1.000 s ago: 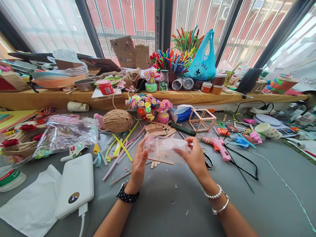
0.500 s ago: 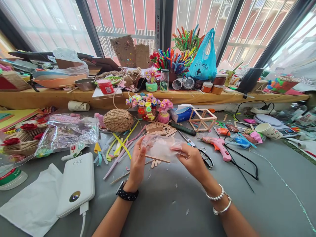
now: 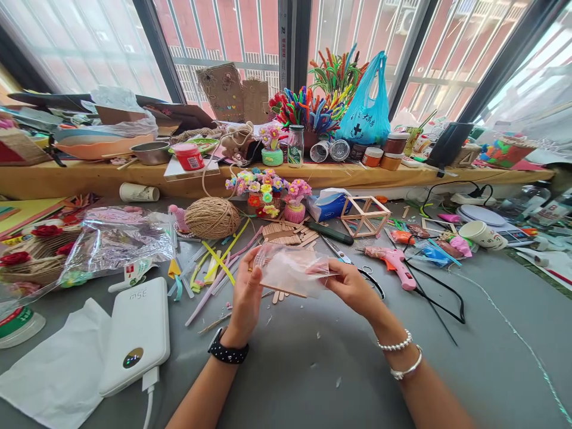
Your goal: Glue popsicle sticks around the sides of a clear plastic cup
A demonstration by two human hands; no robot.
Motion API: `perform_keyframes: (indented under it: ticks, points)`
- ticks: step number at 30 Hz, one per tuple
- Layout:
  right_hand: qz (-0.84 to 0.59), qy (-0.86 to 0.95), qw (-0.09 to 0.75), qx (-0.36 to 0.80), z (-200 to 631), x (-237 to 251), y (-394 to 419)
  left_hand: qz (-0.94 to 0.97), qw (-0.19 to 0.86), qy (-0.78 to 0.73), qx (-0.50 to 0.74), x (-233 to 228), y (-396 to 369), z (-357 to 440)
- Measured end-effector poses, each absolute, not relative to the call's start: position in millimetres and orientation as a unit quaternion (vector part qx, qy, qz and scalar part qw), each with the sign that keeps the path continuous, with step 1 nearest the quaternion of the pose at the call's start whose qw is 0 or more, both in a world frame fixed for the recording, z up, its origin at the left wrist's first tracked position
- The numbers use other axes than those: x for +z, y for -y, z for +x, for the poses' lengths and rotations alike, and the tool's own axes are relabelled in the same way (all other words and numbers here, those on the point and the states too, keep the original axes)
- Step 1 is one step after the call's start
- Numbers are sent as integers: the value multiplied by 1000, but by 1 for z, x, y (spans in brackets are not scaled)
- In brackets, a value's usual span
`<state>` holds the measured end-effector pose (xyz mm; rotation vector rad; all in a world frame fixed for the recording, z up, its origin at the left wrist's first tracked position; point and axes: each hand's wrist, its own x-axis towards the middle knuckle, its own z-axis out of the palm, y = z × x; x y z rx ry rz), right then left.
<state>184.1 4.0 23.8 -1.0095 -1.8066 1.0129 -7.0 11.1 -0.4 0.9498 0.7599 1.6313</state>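
Both hands hold a small clear plastic bag (image 3: pixel 292 269) above the grey table. My left hand (image 3: pixel 246 296), with a black watch on the wrist, grips the bag's left edge. My right hand (image 3: pixel 353 287), wearing bead and metal bracelets, pinches its right edge. The bag is tilted and looks pinkish inside; I cannot make out its contents. A few wooden craft sticks (image 3: pixel 280 294) lie on the table just under it.
A white power bank (image 3: pixel 136 334) and white paper (image 3: pixel 58 369) lie at left. A twine ball (image 3: pixel 213 218), a pink glue gun (image 3: pixel 393 261), scissors (image 3: pixel 357 268), a wooden stick cube (image 3: pixel 365 215) and pipe-cleaner flowers (image 3: pixel 268 193) crowd the far table.
The bag has turned from a flat, stretched hold to a tilted one, and both hands have come slightly closer together and lower.
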Motion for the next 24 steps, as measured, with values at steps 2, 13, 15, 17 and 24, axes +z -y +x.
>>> perform_keyframes:
  ticks: [2,13,15,17,24]
  points:
    - [-444,705,432,346,179,18,-4,398,525,-316,683,0,-11,-7]
    - [-597,649,460,104,175,-2,-11,428,510,-333,667,0,-7,-8]
    - [-603,633,441,204,174,-2,-12,429,511,-330,668,-1,-7,-8]
    - [-604,614,422,284,173,-1,-12,431,508,-326,670,-2,-7,-8]
    - [-616,616,396,289,165,4,-9,456,497,-327,662,-1,-8,-6]
